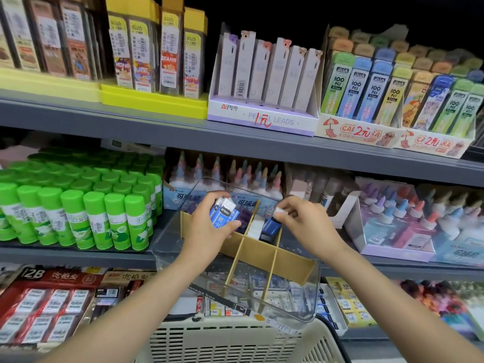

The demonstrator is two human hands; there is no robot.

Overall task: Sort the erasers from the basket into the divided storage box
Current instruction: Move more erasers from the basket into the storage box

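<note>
Shelving filled the frame, with green-capped glue sticks (78,213) massed at the left and boxed pencil leads (264,82) along the upper shelf. At the lower centre sat the clear divided storage box (296,292), its tan cardboard dividers (277,254) crossing it, propped between the middle shelf edge and the rim of the cream basket (230,341) at the bottom of the frame. The basket's contents were hidden behind the box. Above the box's far compartments, left of centre, the left hand (207,226) curled round a small stack of blue-sleeved erasers (222,213), thumb below and fingers over the top. Right of centre, the right hand (306,221) pinched the white end of a dark blue eraser (271,226) between fingertips, its lower end already down in a far compartment beside a white eraser (254,229). The erasers looked light, firm and slightly grippy, with slick paper sleeves that might slide off the rubber; a hold across the sleeve's broad faces, or on the bare end as here, should serve. The thin dividers would likely bend if pushed, so pieces want lowering straight in.
</note>
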